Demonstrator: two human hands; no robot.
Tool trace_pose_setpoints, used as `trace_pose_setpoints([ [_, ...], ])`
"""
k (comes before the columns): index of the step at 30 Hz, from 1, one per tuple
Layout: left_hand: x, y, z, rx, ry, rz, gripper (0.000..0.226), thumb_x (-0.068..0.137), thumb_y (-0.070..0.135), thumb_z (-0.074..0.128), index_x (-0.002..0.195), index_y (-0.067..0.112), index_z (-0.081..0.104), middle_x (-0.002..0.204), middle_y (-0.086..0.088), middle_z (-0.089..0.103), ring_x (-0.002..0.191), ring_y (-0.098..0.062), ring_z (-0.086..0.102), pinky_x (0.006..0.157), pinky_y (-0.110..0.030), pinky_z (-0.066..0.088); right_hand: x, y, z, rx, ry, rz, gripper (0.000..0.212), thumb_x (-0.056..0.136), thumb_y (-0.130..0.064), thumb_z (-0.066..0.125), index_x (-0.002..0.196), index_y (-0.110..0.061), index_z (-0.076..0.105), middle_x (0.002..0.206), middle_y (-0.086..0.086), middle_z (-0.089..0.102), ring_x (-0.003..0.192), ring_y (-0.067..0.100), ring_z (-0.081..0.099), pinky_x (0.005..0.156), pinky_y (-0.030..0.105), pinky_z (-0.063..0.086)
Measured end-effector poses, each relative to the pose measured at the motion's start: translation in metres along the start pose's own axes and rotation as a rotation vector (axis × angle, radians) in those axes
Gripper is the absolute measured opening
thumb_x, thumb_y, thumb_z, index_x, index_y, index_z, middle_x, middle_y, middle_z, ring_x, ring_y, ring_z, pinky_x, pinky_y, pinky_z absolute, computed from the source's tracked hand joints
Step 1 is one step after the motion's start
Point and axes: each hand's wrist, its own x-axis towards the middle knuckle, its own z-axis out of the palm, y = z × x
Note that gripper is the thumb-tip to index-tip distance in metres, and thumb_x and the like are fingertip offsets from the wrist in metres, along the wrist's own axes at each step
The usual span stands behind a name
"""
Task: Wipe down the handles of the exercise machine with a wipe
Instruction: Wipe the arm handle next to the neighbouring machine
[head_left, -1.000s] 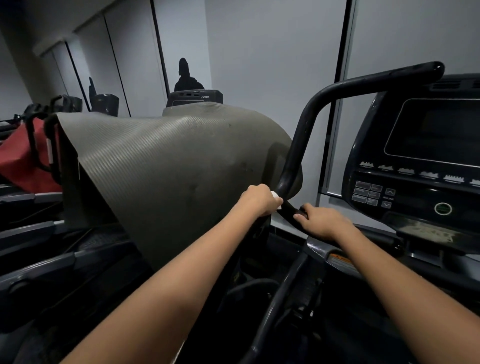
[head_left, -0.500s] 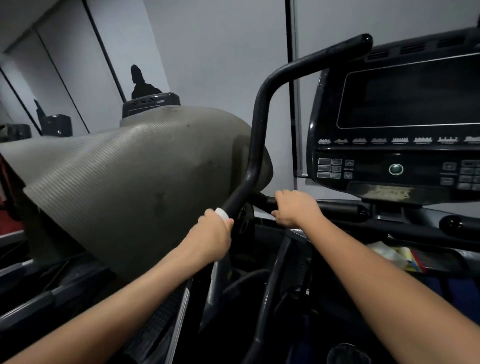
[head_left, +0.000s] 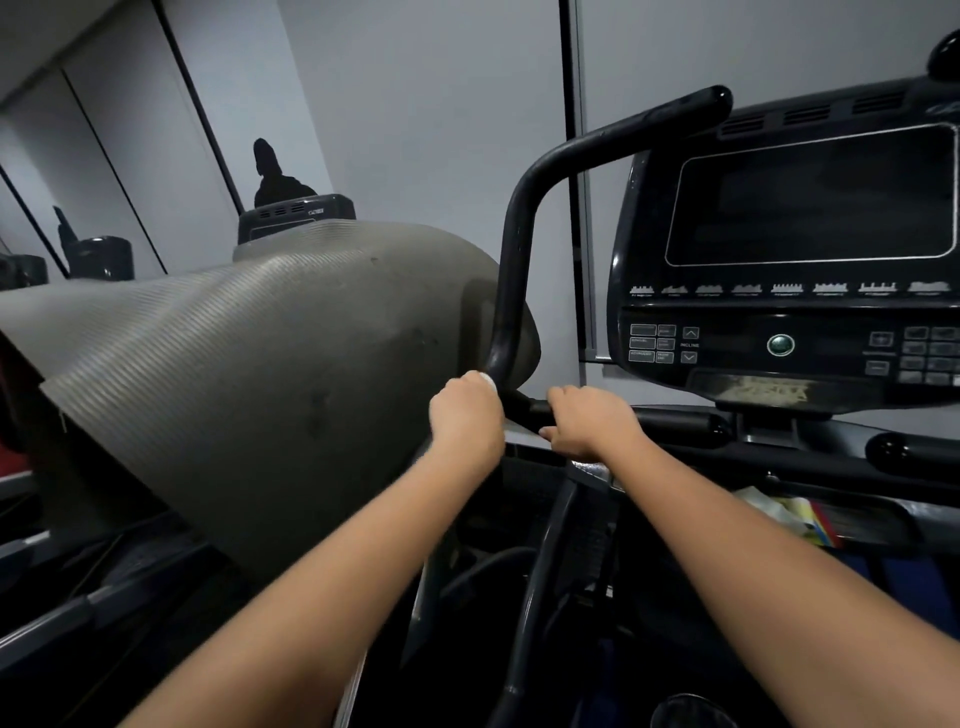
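Observation:
A black curved handle (head_left: 511, 270) rises from the exercise machine and bends right toward the console (head_left: 789, 249). My left hand (head_left: 465, 415) is wrapped around the lower part of this handle with a white wipe (head_left: 487, 379) showing at the top of the fist. My right hand (head_left: 587, 421) grips the horizontal black bar (head_left: 675, 423) just to the right, below the console. Most of the wipe is hidden inside my left fist.
A large grey ribbed mat (head_left: 249, 374) is draped over the neighbouring machine on the left, close to the handle. Another console (head_left: 296, 213) pokes up behind it. Coloured papers (head_left: 795, 514) lie in the tray at the lower right. White wall panels stand behind.
The view has shifted and come closer. My left hand with the wipe has slid slightly up the handle. My right hand keeps its hold on the horizontal bar.

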Motion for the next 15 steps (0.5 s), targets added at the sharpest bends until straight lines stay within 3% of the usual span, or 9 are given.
trace_pose_setpoints([
  [2,-0.01,-0.026,-0.011,-0.276,-0.177,0.059,0.036,0.105,0.033,0.039,0.122,0.005,0.054,0.118,-0.013,0.062,0.109,-0.032,0.063,0.083,-0.037,0.047,0.0,0.0,0.001,0.006,0.005,-0.001,0.04,0.094,-0.048,0.053,0.118,-0.016,0.05,0.123,0.005,0.06,0.111,0.029,0.058,0.085,0.041,0.049],
  [5,-0.039,-0.066,-0.008,-0.984,-0.543,-0.045,0.054,0.105,0.047,0.037,0.106,-0.002,0.061,0.075,-0.01,0.072,0.066,-0.021,0.07,0.072,-0.035,0.055,0.0,-0.001,0.0,0.002,0.007,0.0,0.038,0.095,-0.047,0.052,0.118,-0.016,0.049,0.123,0.005,0.059,0.112,0.029,0.058,0.083,0.04,0.046],
  [8,-0.066,-0.094,0.009,-1.466,-0.707,-0.141,0.057,0.101,0.047,0.046,0.113,-0.007,0.061,0.085,-0.014,0.07,0.086,-0.03,0.07,0.08,-0.038,0.054,0.001,0.0,0.002,-0.01,0.023,-0.011,0.038,0.095,-0.046,0.051,0.117,-0.016,0.049,0.123,0.005,0.059,0.111,0.029,0.058,0.081,0.04,0.045],
  [10,-0.074,-0.1,0.01,-1.566,-0.719,-0.168,0.057,0.1,0.043,0.05,0.119,-0.01,0.06,0.092,-0.015,0.07,0.095,-0.031,0.069,0.085,-0.037,0.054,0.002,0.001,0.005,-0.013,0.024,-0.014,0.038,0.095,-0.047,0.051,0.118,-0.016,0.049,0.123,0.005,0.059,0.111,0.029,0.058,0.081,0.04,0.045],
  [12,-0.072,-0.097,0.005,-1.529,-0.702,-0.174,0.052,0.101,0.041,0.05,0.118,-0.006,0.062,0.095,-0.013,0.071,0.089,-0.025,0.07,0.087,-0.037,0.056,0.004,0.002,0.006,-0.018,0.024,-0.018,0.039,0.095,-0.047,0.051,0.117,-0.015,0.048,0.121,0.005,0.059,0.11,0.029,0.058,0.083,0.041,0.048],
  [15,-0.059,-0.075,-0.011,-1.153,-0.55,-0.124,0.043,0.104,0.04,0.045,0.097,0.002,0.064,0.087,-0.009,0.069,0.07,-0.014,0.068,0.077,-0.032,0.055,0.004,0.002,0.007,-0.016,0.024,-0.022,0.038,0.094,-0.048,0.051,0.114,-0.016,0.048,0.119,0.005,0.059,0.108,0.03,0.059,0.084,0.043,0.05],
])
